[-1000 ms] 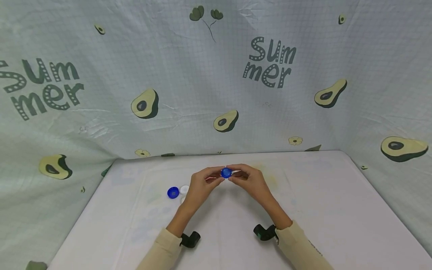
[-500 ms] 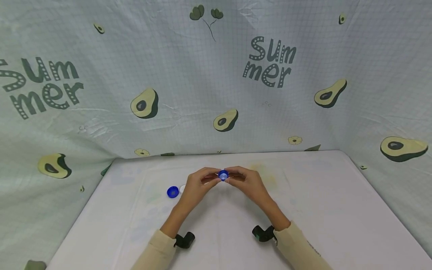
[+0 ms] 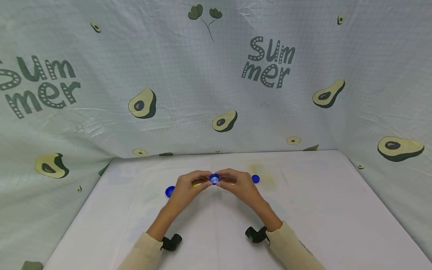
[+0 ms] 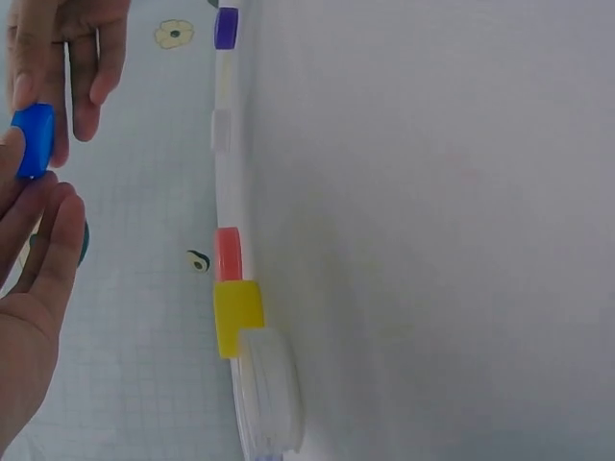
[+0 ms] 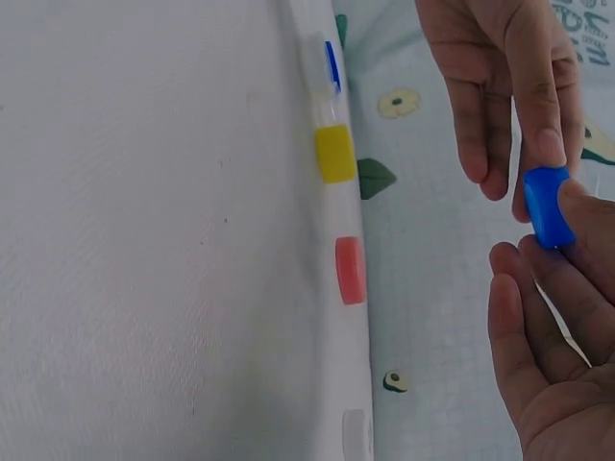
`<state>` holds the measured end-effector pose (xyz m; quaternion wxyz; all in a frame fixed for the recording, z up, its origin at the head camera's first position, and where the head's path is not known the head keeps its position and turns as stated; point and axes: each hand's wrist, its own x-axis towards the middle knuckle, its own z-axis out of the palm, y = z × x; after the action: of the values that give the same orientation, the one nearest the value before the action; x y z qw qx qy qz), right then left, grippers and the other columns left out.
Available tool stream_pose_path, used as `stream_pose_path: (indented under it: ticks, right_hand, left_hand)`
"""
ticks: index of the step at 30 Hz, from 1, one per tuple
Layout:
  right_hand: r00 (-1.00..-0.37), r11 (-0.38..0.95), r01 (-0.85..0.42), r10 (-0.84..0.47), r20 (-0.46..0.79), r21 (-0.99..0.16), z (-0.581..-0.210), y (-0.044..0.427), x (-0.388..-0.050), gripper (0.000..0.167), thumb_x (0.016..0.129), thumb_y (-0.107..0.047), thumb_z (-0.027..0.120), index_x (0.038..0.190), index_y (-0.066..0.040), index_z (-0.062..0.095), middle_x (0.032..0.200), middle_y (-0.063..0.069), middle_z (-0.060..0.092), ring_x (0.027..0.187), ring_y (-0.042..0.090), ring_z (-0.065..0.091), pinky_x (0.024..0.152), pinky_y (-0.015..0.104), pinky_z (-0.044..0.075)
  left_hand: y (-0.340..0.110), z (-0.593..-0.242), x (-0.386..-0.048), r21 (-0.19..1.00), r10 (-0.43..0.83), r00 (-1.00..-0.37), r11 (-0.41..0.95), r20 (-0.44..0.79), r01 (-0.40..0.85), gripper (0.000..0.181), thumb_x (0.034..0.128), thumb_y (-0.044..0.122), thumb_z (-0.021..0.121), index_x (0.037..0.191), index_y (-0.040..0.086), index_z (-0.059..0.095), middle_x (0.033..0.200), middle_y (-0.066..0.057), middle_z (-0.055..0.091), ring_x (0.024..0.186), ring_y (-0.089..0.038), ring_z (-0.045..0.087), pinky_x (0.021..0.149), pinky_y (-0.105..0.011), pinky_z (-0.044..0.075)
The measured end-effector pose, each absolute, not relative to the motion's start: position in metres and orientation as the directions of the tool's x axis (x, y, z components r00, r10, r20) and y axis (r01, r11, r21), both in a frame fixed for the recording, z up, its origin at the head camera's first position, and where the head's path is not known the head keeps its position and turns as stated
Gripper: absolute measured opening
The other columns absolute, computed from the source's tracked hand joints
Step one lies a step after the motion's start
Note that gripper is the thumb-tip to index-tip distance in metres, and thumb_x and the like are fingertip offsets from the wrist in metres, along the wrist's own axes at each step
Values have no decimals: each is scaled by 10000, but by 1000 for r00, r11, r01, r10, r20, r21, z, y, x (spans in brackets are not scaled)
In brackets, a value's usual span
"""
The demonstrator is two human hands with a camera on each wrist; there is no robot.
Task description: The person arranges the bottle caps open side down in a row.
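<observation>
Now the left hand (image 3: pixel 184 188) and right hand (image 3: pixel 241 186), both pinching a blue cap (image 3: pixel 214 179), sit nearer the left edge of the table (image 3: pixel 101 210), uncovering a blue disc (image 3: pixel 255 179); handling seems unfinished.

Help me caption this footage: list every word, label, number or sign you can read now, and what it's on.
"Sum mer": left print, on the cloth backdrop; first letter clipped.
"Sum mer": right print, same backdrop.
Too small to read: dark print on the right sleeve.
Cut off, unreadable: lettering in the right wrist view's top right corner.
No text shows on the held blue piece.
</observation>
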<state>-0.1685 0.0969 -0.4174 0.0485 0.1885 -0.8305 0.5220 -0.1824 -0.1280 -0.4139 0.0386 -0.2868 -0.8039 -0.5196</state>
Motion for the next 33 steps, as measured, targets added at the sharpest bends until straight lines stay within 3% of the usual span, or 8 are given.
stream_pose_path:
  ticks: [5,12,33]
  right_hand:
    - [-908,388,-402,-288,305,-829,-419,89,-169,297,903,-228,789,1188,-154,749,1109,-30,759,973,101,727,856,242,588]
    - [-896,379,-426,-304,324,-822,-420,81,-169,278,905,-214,784,1169,-131,753,1079,-5,767,963,116,736,850,237,588]
    - [-909,415,-406,-275,314,-814,-422,77,-167,314,883,-216,804,1173,-106,756,1055,4,773,934,111,738,825,226,591]
  left_hand:
    - [-139,-412,-179,796,434,-833,337,343,503,292,932,188,738,1217,121,732,1176,0,738,1053,-137,712,903,-274,579]
    - [-146,-412,-178,771,443,-807,322,390,550,259,929,113,731,1186,84,738,1111,-26,754,1004,-149,726,881,-249,582]
    - [-146,-417,-173,815,398,-846,311,356,489,279,931,129,727,1203,68,732,1128,-75,748,1005,-203,729,872,-274,591]
